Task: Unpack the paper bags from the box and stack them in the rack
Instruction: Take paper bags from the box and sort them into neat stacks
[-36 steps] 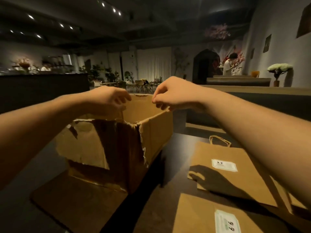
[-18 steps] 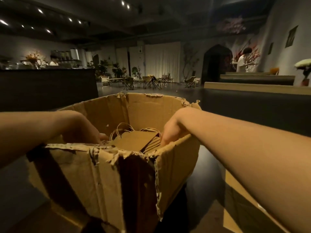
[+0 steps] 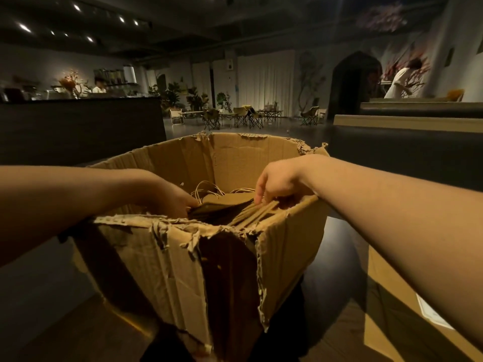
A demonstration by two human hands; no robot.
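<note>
From the head camera, a torn cardboard box stands open on the dark worktop, with both hands reaching in over its ragged rim. The left hand is low inside at the left, its fingers curled round the edge of a bundle of flat paper bags. The right hand curls down over the right side of the bags, fingertips on their upper edges. Cord handles loop up behind the bundle. Another paper bag lies flat on the worktop, right of the box.
</note>
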